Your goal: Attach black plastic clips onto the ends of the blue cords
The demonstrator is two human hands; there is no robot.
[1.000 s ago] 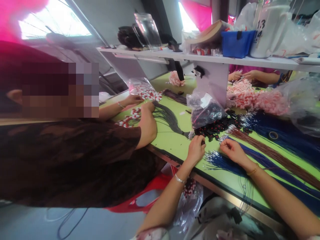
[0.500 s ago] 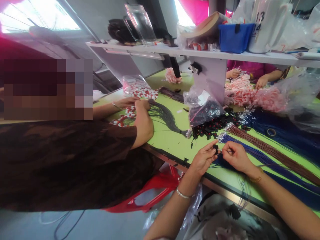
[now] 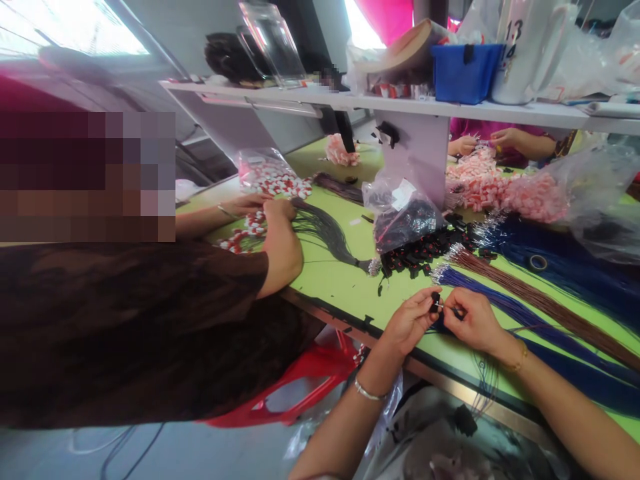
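Note:
Near the table's front edge, my left hand (image 3: 411,320) pinches a small black connector (image 3: 435,303) between thumb and fingers. My right hand (image 3: 470,319) is close beside it on the right, its fingertips closed on a thin wire whose pale tip points at the connector. Just beyond my hands lie a blue wire bundle (image 3: 505,308) and a brown wire bundle (image 3: 545,310) with silvery ends. A pile of black connectors (image 3: 415,257) sits behind my left hand, next to a plastic bag of dark parts (image 3: 404,220).
On the left a co-worker's hand (image 3: 280,210) touches a grey wire bundle (image 3: 327,230) by red and white connectors (image 3: 240,237). Across the table another person handles parts over pink connectors (image 3: 500,183). A shelf (image 3: 310,100) carries a blue bin (image 3: 466,72). A red stool (image 3: 310,373) stands below.
The pale wire tip now shows between my hands, at the black connector. My fingers have shifted slightly. Across the table, the other person's hand has lifted from the pink pile.

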